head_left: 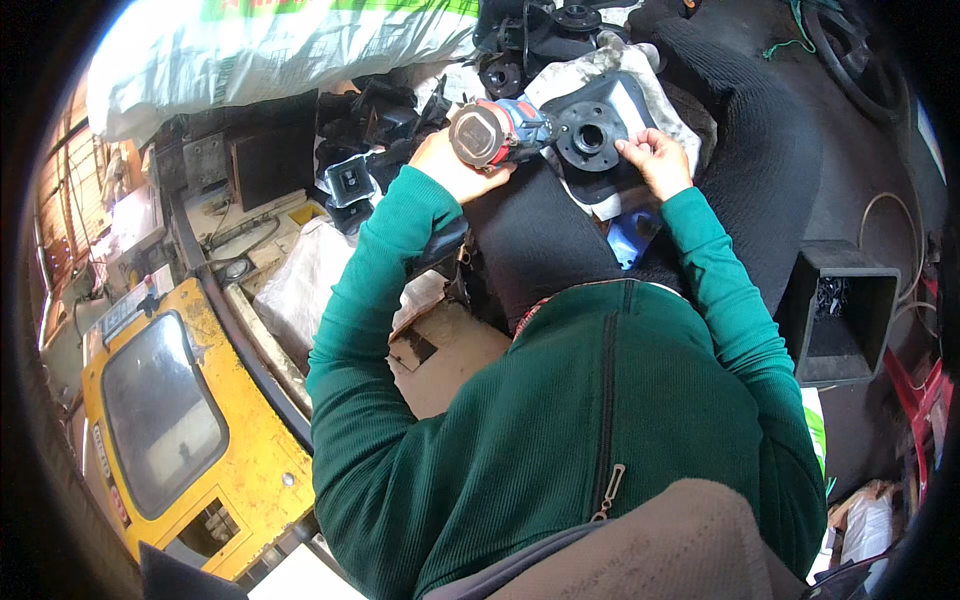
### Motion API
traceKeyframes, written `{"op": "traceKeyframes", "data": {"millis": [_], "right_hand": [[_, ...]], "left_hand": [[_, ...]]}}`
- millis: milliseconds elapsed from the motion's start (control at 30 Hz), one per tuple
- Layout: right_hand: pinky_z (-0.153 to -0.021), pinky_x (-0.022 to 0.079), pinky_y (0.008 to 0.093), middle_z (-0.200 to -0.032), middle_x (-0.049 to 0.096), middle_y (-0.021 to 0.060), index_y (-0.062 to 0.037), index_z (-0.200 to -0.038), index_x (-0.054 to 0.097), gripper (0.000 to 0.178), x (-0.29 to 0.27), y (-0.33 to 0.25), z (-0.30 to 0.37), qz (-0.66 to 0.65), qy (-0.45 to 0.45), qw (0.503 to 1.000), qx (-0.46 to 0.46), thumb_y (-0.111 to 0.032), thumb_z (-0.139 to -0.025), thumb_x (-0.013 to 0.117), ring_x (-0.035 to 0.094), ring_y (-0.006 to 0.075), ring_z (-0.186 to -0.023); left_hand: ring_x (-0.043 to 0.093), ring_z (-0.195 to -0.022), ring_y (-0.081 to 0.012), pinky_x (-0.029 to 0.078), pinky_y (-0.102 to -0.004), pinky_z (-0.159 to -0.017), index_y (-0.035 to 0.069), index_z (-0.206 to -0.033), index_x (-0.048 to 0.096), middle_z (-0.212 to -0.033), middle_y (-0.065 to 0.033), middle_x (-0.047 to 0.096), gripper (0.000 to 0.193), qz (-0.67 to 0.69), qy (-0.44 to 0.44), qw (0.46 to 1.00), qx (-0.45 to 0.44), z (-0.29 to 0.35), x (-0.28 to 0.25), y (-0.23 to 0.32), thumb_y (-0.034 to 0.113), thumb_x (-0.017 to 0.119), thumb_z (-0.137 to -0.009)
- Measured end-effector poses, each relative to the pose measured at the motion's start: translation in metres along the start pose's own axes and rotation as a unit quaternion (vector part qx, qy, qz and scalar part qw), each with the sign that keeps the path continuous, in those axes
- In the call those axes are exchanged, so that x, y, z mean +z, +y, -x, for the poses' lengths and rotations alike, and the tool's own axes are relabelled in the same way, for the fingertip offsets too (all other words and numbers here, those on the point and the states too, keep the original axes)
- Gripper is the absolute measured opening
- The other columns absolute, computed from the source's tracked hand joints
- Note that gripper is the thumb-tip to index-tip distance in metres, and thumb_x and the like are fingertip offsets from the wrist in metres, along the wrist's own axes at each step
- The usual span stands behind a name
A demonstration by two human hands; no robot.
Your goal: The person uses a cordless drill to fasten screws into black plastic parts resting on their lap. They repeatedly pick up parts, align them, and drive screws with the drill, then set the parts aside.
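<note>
My left hand point(450, 172) is wrapped round a blue-and-red cordless drill point(522, 122), its battery or rear end turned up toward me. The drill's nose points right and reaches the edge of a black flanged part point(580, 157) with a round hub and small holes. This part rests over my thighs on a stained white cloth point(677, 108). At the flange's right rim, my right hand point(664, 168) has thumb and forefinger pinched together; whatever is between them is too small to tell. A blue object point(631, 238) lies just below the part, on my lap.
Several black plastic parts point(375, 112) are heaped at the far left, beside a big white sack point(270, 75). A yellow machine panel point(245, 430) with a window stands left. On the right is a dark bin point(848, 350) with small metal pieces; a black wheel point(862, 62) lies beyond.
</note>
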State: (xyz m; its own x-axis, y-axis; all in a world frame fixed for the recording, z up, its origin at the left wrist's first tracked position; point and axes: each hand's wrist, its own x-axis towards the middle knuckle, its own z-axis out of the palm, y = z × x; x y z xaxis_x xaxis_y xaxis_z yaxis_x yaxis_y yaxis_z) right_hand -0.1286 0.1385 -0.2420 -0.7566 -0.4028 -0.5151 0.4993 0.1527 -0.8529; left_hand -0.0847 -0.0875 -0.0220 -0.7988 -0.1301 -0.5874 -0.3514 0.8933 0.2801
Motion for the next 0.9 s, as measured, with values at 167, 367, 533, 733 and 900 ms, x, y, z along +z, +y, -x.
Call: {"op": "traceKeyframes", "data": {"millis": [167,367,533,733,900], "right_hand": [[-0.058,0.041,0.0194,-0.066,0.054,-0.0046,-0.0022,-0.076,0.06,0.026,0.003,0.002,0.0,-0.015,0.004,1.0,0.003,-0.022,-0.073,0.075,0.047,0.0023,-0.061],[-0.06,0.041,0.0176,-0.071,0.055,-0.004,-0.0012,-0.08,0.059,0.025,0.004,-0.005,0.006,-0.082,-0.004,0.996,0.019,-0.019,-0.073,0.076,0.048,0.0022,-0.063],[-0.059,0.039,0.0171,-0.071,0.054,-0.0045,-0.0015,-0.079,0.059,0.025,0.0,0.001,0.005,-0.079,-0.019,0.995,0.05,-0.019,-0.073,0.076,0.046,0.0022,-0.064],[-0.061,0.041,0.0198,-0.07,0.059,-0.0017,-0.0025,-0.079,0.061,0.029,-0.002,0.015,-0.005,-0.071,-0.021,0.997,0.035,-0.024,-0.071,0.078,0.05,0.0051,-0.064],[-0.06,0.041,0.0223,-0.066,0.057,-0.0034,-0.0043,-0.076,0.063,0.03,-0.005,0.004,-0.011,-0.003,-0.044,0.998,0.036,-0.028,-0.068,0.08,0.048,0.0054,-0.061]], "left_hand": [[0.059,-0.102,-0.0244,0.046,-0.0326,-0.091,0.0,-0.113,0.052,-0.108,-0.0167,0.06,0.059,0.0,-0.013,1.0,0.005,-0.003,0.003,-0.003,0.031,0.076,-0.069],[0.062,-0.095,-0.0284,0.048,-0.0339,-0.086,-0.001,-0.11,0.054,-0.102,-0.0172,0.062,0.059,-0.053,-0.02,0.998,0.002,-0.007,0.007,0.0,0.037,0.073,-0.069],[0.062,-0.093,-0.0288,0.049,-0.0343,-0.084,-0.001,-0.107,0.055,-0.1,-0.0174,0.062,0.057,-0.049,-0.017,0.999,-0.006,-0.01,0.013,0.002,0.036,0.074,-0.068],[0.062,-0.092,-0.0221,0.049,-0.0322,-0.084,-0.001,-0.106,0.057,-0.1,-0.0151,0.063,0.053,0.034,0.029,0.999,-0.003,-0.006,0.025,-0.005,0.031,0.077,-0.068],[0.057,-0.055,-0.0093,0.049,-0.0251,-0.051,0.002,-0.103,0.059,-0.074,-0.0036,0.063,0.046,0.027,0.231,0.961,0.148,0.013,0.032,-0.013,0.027,0.079,-0.069]]}}
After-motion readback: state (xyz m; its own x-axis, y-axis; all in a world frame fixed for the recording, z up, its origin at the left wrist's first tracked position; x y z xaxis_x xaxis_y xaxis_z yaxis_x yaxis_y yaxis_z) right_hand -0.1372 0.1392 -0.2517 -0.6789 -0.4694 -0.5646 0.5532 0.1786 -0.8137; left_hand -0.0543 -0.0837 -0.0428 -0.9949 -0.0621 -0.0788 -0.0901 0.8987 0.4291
